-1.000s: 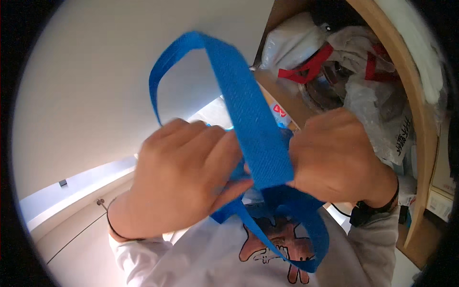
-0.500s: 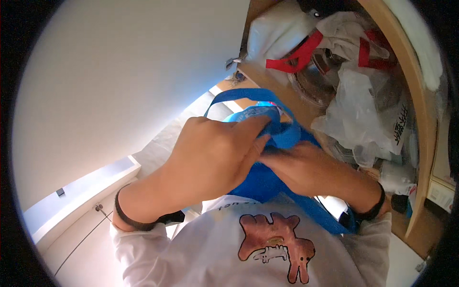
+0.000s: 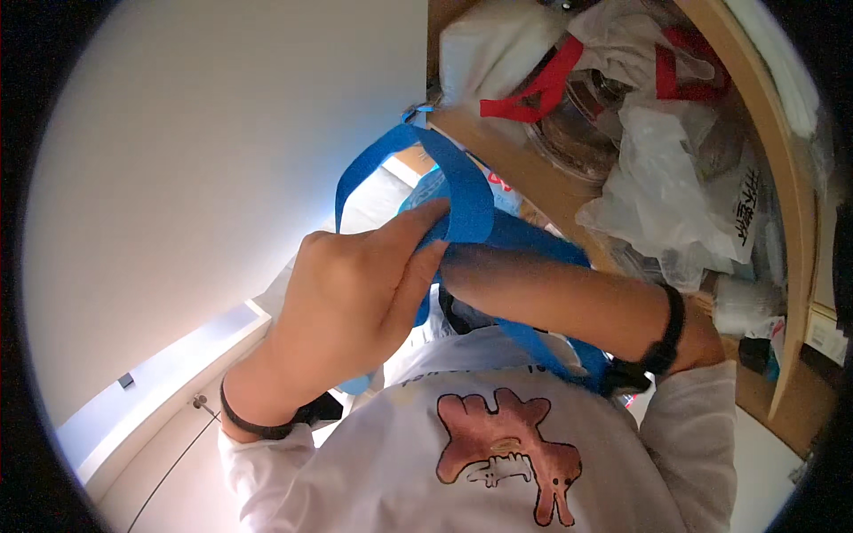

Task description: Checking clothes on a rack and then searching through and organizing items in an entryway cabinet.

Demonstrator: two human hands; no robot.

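Note:
A blue fabric bag (image 3: 538, 242) with a wide looped strap handle (image 3: 468, 182) hangs in front of my chest. My left hand (image 3: 351, 280) is closed, thumb and fingers pinching the bag at the base of the strap. My right hand (image 3: 475, 269) reaches across from the right; its fingers are hidden behind my left hand and the blue fabric. Printed light-blue material (image 3: 428, 188) shows just beyond my left hand's fingertips.
On the far right, a wooden shelf (image 3: 498, 147) holds a white bag with red handles (image 3: 533, 99), a clear round container (image 3: 577, 147) and crumpled plastic bags (image 3: 657, 186). A large white panel (image 3: 240, 151) fills the left. A white drawer (image 3: 178, 395) stands lower left.
My left hand has moved left and the strap loop now stands up higher. My right hand has pushed further left, its fingers going out of sight behind the left hand.

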